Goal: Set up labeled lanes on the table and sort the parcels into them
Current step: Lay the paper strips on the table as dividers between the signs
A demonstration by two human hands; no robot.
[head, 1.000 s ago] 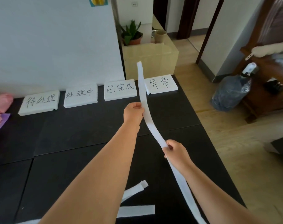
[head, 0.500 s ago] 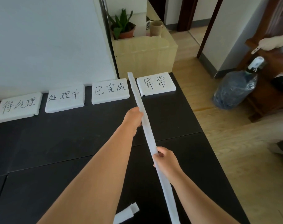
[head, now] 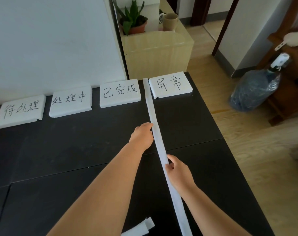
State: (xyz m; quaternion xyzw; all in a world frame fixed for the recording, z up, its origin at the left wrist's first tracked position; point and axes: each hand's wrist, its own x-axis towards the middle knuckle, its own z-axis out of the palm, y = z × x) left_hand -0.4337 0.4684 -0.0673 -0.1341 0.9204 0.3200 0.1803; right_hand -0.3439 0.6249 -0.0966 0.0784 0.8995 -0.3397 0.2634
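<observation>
A long white foam strip runs down the black table from its far edge toward me. Its far end lies between the third label board and the fourth label board. My left hand holds the strip's left side at mid-table. My right hand pinches the strip nearer to me. Several white foam boards with handwritten characters stand in a row along the far edge, among them the first and the second. No parcels are in view.
Another white strip piece lies at the near table edge. Behind the table stand a white wall, a pale wooden cabinet with a potted plant and a mug. A water bottle in plastic sits on the wooden floor, right.
The strip's far end has come down from above the boards and now lies in the gap between the third and fourth boards. Both hands moved lower with it.
</observation>
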